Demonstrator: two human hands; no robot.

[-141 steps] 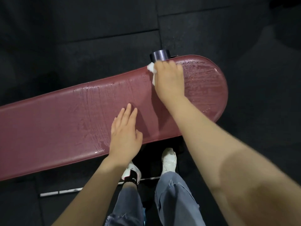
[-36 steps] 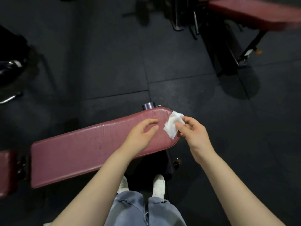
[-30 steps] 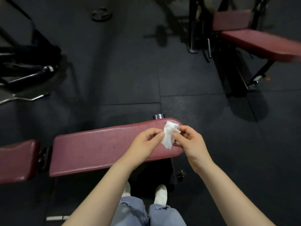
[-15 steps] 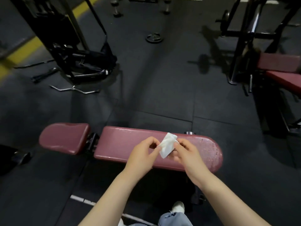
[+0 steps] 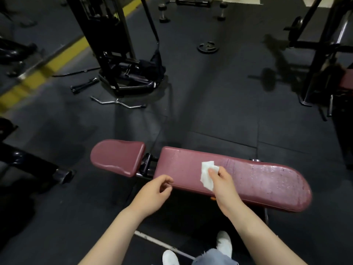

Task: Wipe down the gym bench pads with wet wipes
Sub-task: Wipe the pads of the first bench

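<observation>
A long maroon bench back pad (image 5: 248, 178) lies across the middle, its right half wet and shiny. A shorter maroon seat pad (image 5: 117, 156) sits to its left, dry-looking. My right hand (image 5: 222, 183) pinches a white wet wipe (image 5: 207, 175) above the left part of the long pad. My left hand (image 5: 153, 196) hovers off the pad's near left edge, fingers loosely curled, holding nothing.
A black cable machine (image 5: 122, 60) stands behind the bench, with a curl bar (image 5: 118, 102) on the floor. A weight plate (image 5: 207, 47) and dumbbells (image 5: 163, 16) lie farther back. A rack and another maroon bench (image 5: 345, 79) stand at the right. My white shoes (image 5: 224, 243) are below.
My left hand has let go of the wipe and dropped to the pad's near edge. My right hand has carried the wipe left along the long pad. The view has shifted left, showing the seat pad.
</observation>
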